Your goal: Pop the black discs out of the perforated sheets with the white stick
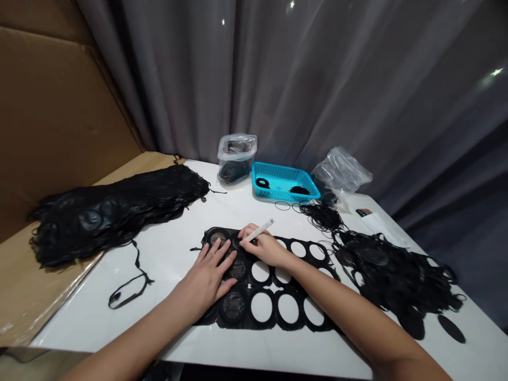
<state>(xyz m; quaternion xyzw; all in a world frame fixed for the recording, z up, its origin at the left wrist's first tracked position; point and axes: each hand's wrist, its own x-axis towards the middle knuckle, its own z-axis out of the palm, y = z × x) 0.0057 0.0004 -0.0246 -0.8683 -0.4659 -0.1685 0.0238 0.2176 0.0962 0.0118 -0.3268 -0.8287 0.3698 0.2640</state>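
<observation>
Head view, nearest first: the perforated black sheet (275, 309) lies on the white table (238, 349), directly under both hands. Its right-hand openings show white; several at left are dark-filled. I have the left hand (203, 281) palm down on its left part, fingers spread apart. The right hand (265, 248) is clamped on a pale pen-like tool (260, 230), fingers drawn together near its lower end; I cannot tell whether the tip touches the sheet.

In my judgement, good practice is to press the sheet flat close to the working spot, fingertips clear of the tip, and use light, short strokes so the thin webs do not tear.

Beyond, a tangled black pile (400, 275) lies right and a black stack (130, 203) left; farther back stands the blue basket (284, 198), before the grey curtain (278, 79).
</observation>
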